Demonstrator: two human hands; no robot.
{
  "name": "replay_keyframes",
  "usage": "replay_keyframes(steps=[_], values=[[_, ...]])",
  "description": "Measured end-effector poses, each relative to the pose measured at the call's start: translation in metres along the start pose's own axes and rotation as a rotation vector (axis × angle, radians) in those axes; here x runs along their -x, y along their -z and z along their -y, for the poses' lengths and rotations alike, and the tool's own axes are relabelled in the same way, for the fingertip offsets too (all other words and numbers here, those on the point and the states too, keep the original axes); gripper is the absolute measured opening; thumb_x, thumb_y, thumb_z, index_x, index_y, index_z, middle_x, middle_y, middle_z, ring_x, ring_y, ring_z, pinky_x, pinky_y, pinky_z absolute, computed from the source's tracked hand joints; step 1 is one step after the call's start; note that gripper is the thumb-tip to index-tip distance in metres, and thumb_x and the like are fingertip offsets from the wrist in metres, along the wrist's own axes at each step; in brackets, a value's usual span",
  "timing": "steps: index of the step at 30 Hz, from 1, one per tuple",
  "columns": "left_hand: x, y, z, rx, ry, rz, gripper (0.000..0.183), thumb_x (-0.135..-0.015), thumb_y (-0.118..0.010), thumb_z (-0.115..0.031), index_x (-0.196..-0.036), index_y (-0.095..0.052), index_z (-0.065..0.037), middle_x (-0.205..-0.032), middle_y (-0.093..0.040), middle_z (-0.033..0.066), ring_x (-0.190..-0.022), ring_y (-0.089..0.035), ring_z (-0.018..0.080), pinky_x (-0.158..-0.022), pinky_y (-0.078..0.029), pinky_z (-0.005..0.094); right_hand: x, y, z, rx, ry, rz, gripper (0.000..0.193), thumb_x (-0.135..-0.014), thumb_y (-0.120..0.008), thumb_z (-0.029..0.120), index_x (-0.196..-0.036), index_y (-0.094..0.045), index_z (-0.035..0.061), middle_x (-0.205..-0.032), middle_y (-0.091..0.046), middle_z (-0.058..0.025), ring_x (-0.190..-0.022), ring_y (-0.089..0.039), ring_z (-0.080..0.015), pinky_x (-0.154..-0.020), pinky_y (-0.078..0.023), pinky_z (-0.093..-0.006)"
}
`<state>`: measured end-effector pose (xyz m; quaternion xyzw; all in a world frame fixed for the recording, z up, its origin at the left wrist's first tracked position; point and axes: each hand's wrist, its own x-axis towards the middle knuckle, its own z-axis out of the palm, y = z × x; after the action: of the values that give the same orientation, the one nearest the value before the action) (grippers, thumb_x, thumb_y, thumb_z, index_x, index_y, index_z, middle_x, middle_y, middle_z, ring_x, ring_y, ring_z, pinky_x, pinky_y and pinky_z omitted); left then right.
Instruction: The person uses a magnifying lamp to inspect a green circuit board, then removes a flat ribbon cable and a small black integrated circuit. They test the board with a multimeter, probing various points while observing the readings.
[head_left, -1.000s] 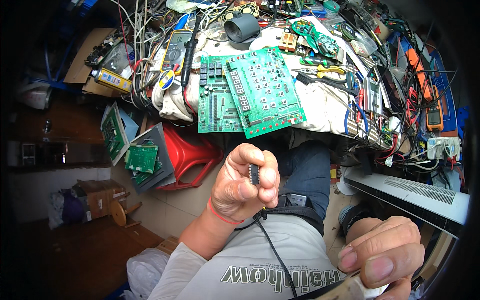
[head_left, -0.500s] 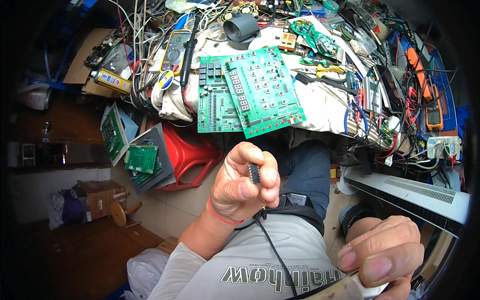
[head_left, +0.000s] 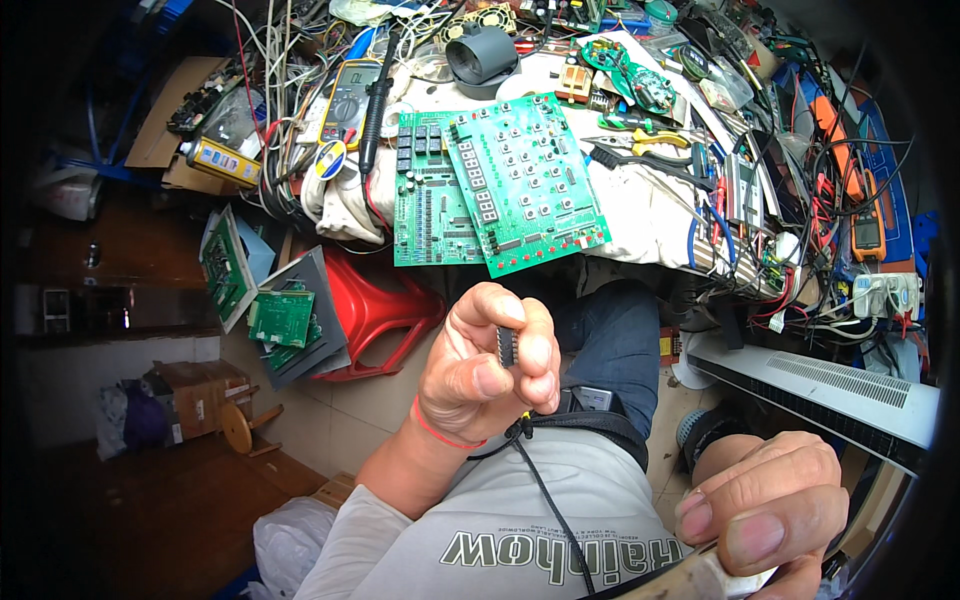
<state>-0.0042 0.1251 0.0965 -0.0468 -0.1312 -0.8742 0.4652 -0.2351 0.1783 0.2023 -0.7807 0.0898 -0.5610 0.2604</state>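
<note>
Chip point(head_left: 507, 347), black, metal legs: on the near side of the button board point(head_left: 545, 200), apart from it, held upright. Left hand point(head_left: 455, 365): thumb and fingertips pinched narrow on the chip. Right hand point(head_left: 775, 495): nearer the person and right of the button board, thumb and fingers closed on a pale object point(head_left: 708, 580), kind cannot be told. Second board point(head_left: 430, 210), green: left of the button board, partly under it. Pliers point(head_left: 662, 139), yellow-handled: right of the button board. Meter point(head_left: 350, 100), yellow-edged: left of and beyond the button board. Stool point(head_left: 375, 310), red: left of and nearer than the button board.
</note>
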Motion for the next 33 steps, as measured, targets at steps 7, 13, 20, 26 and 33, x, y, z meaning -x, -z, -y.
replay_keyframes(steps=[7,13,20,26,33], values=[[0.001,-0.003,0.001,-0.192,-0.119,-0.01,0.043,-0.091,-0.081,-0.003,-0.131,-0.066,-0.005,-0.105,-0.065,0.0137,-0.089,-0.074,0.0235,-0.079,-0.066,0.0386,-0.001,-0.007,-0.002,0.003,0.01,-0.073,0.049,-0.099,-0.068,0.015,-0.147,-0.058,0.0126,-0.116,-0.062,-0.0323,-0.061,-0.061,-0.0256,-0.047,-0.047,-0.0318],[0.0,-0.005,-0.005,-0.756,-0.397,-0.002,0.043,-0.086,-0.084,0.005,-0.126,-0.068,0.004,-0.108,-0.065,0.0167,-0.088,-0.073,0.0227,-0.077,-0.064,0.0329,0.01,0.013,0.004,0.139,-0.029,0.087,0.051,-0.093,-0.074,0.015,-0.142,-0.061,0.0154,-0.121,-0.064,-0.0255,-0.085,-0.065,-0.0285,-0.067,-0.056,-0.0327],[0.006,-0.015,-0.017,-1.278,-0.521,-0.08,0.046,-0.08,-0.086,0.011,-0.122,-0.07,0.005,-0.11,-0.065,0.0165,-0.096,-0.074,0.0239,-0.083,-0.064,0.0316,0.015,-0.001,0.012,0.177,-0.101,-0.035,0.049,-0.09,-0.076,0.017,-0.137,-0.063,0.0164,-0.121,-0.064,-0.022,-0.087,-0.064,-0.0275,-0.069,-0.055,-0.0321],[0.01,-0.023,-0.015,-1.402,-0.542,-0.13,0.046,-0.077,-0.088,0.01,-0.119,-0.07,0.005,-0.113,-0.072,0.0222,-0.097,-0.075,0.0266,-0.086,-0.064,0.0368,-0.017,-0.024,0.016,0.238,-0.246,-0.196,0.05,-0.088,-0.077,0.019,-0.136,-0.062,0.0169,-0.121,-0.064,-0.0204,-0.086,-0.064,-0.0268,-0.068,-0.055,-0.0326],[0.013,-0.031,-0.012,-1.438,-0.587,-0.119,0.048,-0.076,-0.09,0.009,-0.117,-0.066,0.005,-0.109,-0.074,0.0237,-0.096,-0.076,0.0282,-0.085,-0.065,0.0384,-0.01,-0.01,0.02,0.245,-0.212,-0.03,0.053,-0.089,-0.078,0.018,-0.139,-0.061,0.0178,-0.121,-0.064,-0.0189,-0.087,-0.065,-0.0259,-0.069,-0.056,-0.0321]])
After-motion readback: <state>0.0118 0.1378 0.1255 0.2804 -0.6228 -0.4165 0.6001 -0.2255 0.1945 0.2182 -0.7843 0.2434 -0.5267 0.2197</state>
